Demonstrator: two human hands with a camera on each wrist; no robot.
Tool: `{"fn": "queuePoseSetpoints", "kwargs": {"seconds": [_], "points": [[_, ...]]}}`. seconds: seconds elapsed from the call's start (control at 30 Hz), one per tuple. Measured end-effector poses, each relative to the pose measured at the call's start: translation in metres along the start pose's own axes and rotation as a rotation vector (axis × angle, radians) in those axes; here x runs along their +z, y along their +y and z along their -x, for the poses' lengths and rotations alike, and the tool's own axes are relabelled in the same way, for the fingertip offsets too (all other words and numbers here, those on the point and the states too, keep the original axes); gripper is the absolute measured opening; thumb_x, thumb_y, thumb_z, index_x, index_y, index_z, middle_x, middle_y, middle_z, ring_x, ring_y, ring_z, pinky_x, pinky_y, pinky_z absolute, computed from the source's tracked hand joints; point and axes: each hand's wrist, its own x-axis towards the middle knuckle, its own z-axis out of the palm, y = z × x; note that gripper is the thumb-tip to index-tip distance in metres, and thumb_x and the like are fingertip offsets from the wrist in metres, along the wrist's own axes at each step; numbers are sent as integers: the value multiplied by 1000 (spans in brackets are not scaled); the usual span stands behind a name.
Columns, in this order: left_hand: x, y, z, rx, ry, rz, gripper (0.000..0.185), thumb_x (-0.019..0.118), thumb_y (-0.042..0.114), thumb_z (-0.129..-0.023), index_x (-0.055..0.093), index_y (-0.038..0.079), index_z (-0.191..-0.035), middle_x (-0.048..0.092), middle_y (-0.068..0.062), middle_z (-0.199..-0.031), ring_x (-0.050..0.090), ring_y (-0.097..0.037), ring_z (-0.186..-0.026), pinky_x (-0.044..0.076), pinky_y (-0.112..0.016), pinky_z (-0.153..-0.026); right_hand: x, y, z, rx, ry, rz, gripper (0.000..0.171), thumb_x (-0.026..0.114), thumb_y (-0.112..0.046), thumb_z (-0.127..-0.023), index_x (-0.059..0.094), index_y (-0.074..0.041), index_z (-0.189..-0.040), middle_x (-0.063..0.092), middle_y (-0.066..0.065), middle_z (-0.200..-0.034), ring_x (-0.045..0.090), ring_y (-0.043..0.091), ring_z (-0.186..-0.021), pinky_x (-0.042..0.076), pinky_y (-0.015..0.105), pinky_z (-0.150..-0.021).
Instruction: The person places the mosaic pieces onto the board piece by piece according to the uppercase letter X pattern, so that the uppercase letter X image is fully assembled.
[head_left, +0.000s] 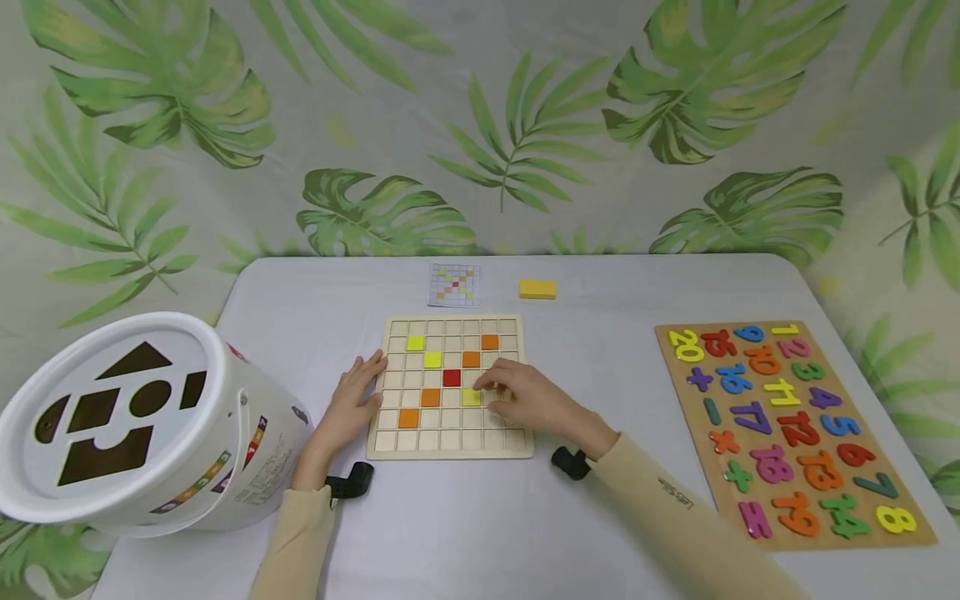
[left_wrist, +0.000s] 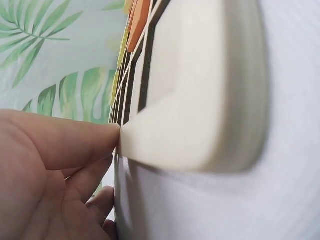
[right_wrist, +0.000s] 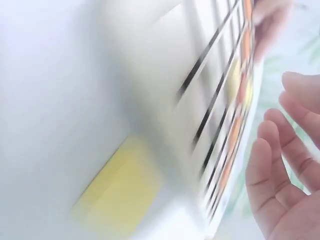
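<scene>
The wooden grid board lies flat in the middle of the grey table, and the left hand rests against its left edge with straight, slightly spread fingers touching the rim. The right hand lies over the board's lower right part, fingertips on or just beside a yellow tile; whether they pinch it I cannot tell. A number puzzle sits well to the right, a white shape-sorter bucket to the left.

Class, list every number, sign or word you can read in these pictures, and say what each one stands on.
Number puzzle board: "20", "9", "1", "2", "3", "4", "5", "6", "7", "8", "12", "14", "17", "18", with "+", "-", "x", "=" signs.
Right sleeve: small print, too small to read.
White bucket: label print, too small to read.
</scene>
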Motion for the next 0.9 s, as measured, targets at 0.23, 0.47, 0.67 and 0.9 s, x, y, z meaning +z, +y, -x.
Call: {"fn": "queuePoseSetpoints", "kwargs": {"seconds": [0.23,0.47,0.67,0.9], "points": [[-1,0,1,-9,-5,-2,56,50,-8,-90,34,-8,-143,24,-21,-153,6,-44,-142,-4,-58,-112,-22,35,51,69,40,0,30,70,2,-80,67,-3,-109,62,3,-99,56,19,-86,50,30,-72],[-1,0,2,-11,-5,4,56,50,-8,-90,34,-8,-143,23,-21,-153,5,-44,-142,-4,-58,-112,-15,46,70,85,22,63,30,75,-5,-78,67,-7,-107,59,-3,-98,54,13,-87,49,30,-78],[-1,0,1,-2,-10,6,55,50,-7,-90,34,-7,-143,23,-21,-153,5,-44,-141,-4,-59,-111,-9,46,68,74,30,140,28,77,-6,-76,68,-9,-102,55,-5,-92,51,11,-84,49,29,-76],[-1,0,1,-4,-9,5,55,50,-7,-90,34,-7,-143,23,-21,-154,5,-44,-141,-5,-58,-111,-8,42,59,92,55,127,25,75,-6,-77,66,-9,-100,54,-6,-90,49,11,-80,48,27,-72]]}}
